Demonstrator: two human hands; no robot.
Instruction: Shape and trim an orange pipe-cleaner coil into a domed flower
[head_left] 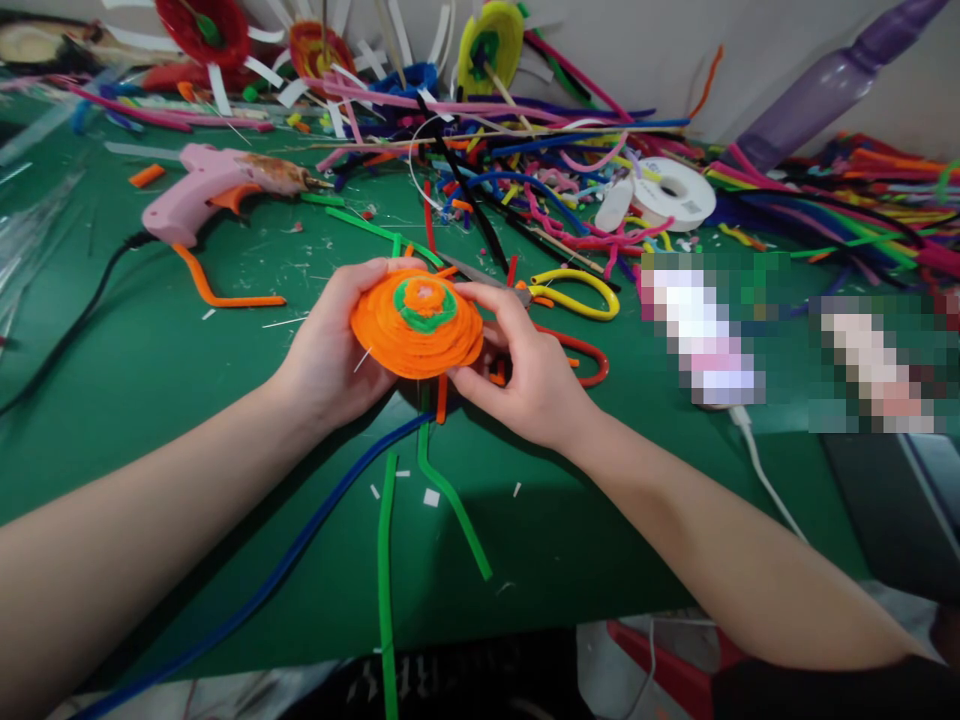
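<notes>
An orange coiled disc (375, 330) with a green ring and an orange centre is held between both hands over the green table. My left hand (322, 340) wraps round its left side, with some fingers hidden beneath it. On the right edge, my right hand (529, 370) grips it with thumb and fingers. Scissors with yellow and red handles (576, 292) lie just behind and beside my right hand. Green pipe cleaners (386, 560) and a blue one (300, 540) lie in front of the disc.
A pink glue gun (199, 190) lies at the left, its black cord running to the left edge. Behind are piled coloured pipe cleaners, a white ribbon spool (675, 195), coiled discs and a purple bottle (810, 95). Two blurred objects and a white cable (761, 460) are at the right.
</notes>
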